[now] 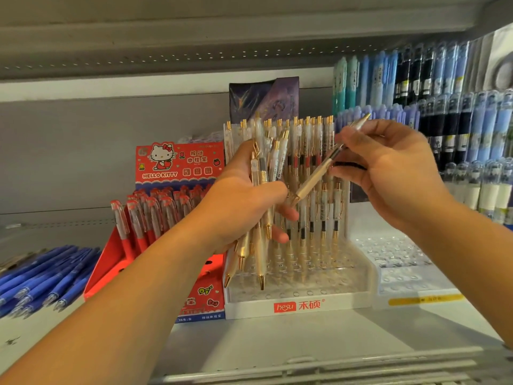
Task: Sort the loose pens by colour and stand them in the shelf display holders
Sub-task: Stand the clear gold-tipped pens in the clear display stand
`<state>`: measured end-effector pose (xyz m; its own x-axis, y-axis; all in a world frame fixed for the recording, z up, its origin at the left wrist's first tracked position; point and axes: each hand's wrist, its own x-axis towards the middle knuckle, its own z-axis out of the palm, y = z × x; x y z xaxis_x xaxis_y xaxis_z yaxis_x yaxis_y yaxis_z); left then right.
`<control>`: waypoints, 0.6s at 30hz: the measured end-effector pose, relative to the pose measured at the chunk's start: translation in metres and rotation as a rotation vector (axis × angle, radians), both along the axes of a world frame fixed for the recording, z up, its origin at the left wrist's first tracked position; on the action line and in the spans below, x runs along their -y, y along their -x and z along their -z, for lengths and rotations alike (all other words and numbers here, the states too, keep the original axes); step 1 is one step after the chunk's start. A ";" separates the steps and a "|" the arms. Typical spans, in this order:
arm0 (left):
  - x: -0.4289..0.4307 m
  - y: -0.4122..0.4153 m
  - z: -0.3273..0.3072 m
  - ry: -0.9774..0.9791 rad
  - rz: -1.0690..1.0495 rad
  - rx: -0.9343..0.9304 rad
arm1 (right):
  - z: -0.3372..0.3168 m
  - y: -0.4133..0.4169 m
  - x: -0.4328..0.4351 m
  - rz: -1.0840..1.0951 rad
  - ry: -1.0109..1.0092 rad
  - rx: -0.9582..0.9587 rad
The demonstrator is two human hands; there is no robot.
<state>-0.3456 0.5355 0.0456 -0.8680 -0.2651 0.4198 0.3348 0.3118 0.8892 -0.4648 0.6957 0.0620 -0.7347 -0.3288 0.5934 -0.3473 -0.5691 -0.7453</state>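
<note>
Pinching a single cream-and-gold pen (pixel 313 180) at mid-barrel between thumb and fingertips, the right hand (pixel 394 173) holds it tilted in the air, its tip down beside the left hand (pixel 244 207). That hand is curled round a bundle of like pens (pixel 261 226), tips down, above the white holder (pixel 347 301), which stands near the front edge of the shelf (pixel 305 343). The pen looks light and stiff with a smooth barrel that is probably slippery. A hold just above the middle should let the tip be steered into a hole. The bundle is splayed and might slide. A red pen box (pixel 177 162) touches the holder's left side, and loose blue pens (pixel 50 273) lie at the shelf's left end.
</note>
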 end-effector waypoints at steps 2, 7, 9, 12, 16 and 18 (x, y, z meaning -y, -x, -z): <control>0.003 0.000 0.000 0.037 -0.033 0.022 | -0.001 0.000 -0.002 0.068 -0.005 -0.055; 0.003 -0.005 -0.003 0.075 -0.003 -0.030 | 0.005 -0.004 -0.003 0.255 -0.220 -0.333; 0.001 -0.006 -0.004 0.073 0.002 -0.033 | 0.010 -0.006 0.001 0.274 -0.327 -0.420; -0.001 -0.006 -0.005 0.084 -0.001 -0.033 | 0.015 -0.004 0.006 0.294 -0.414 -0.470; -0.003 -0.008 -0.005 0.090 0.009 -0.039 | 0.019 -0.001 0.007 0.340 -0.467 -0.507; -0.002 -0.007 -0.004 0.075 0.012 -0.050 | 0.021 -0.001 0.007 0.381 -0.523 -0.561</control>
<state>-0.3381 0.5376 0.0499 -0.8485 -0.2205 0.4811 0.3826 0.3725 0.8455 -0.4642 0.6885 0.0414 -0.4935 -0.4519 0.7431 -0.8412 0.0310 -0.5398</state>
